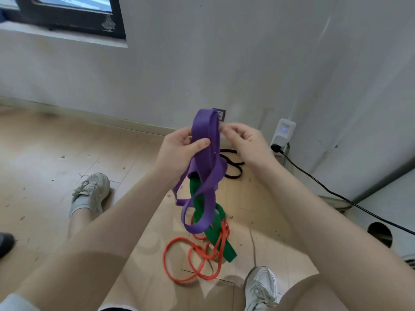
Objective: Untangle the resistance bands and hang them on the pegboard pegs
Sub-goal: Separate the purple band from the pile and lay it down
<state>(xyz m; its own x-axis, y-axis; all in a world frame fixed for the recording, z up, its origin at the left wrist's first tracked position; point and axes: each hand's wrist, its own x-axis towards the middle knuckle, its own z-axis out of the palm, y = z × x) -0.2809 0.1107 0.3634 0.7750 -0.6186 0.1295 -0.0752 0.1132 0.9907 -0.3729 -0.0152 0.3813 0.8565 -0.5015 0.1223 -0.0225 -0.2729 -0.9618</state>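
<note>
Resistance bands hang in a knot at the middle of the view, held up over the wooden floor (56,142). Topmost is the purple band (205,140), a wide flat strap whose upper loop rises at 12 o'clock above both hands and whose lower loops twist and dangle toward 6 o'clock. The left hand (177,151) has its grip closed on this band, thumb pressed across the front of the strap and fingers curled behind it. The right hand (243,140), just to 3 o'clock of the loop, pinches at the strap's right edge with curled fingertips; how firmly it holds cannot be told. A green band (219,236) threads through the purple loops and runs down toward 5 o'clock, its lower end reaching the floor. Tangled with the green band's lower part is a thin orange band (179,261), which spreads in loops on the floor at 6 o'clock. A black band (233,167) lies apart on the floor behind the hands, near the wall (202,63). A white sneaker (94,189) sits at 9 o'clock and another (261,288) at 5 o'clock. At 3 o'clock, a white plug-in device (283,133) with a small blue light stands against the wall, and a black cable (336,194) trails from it across the floor.
</note>
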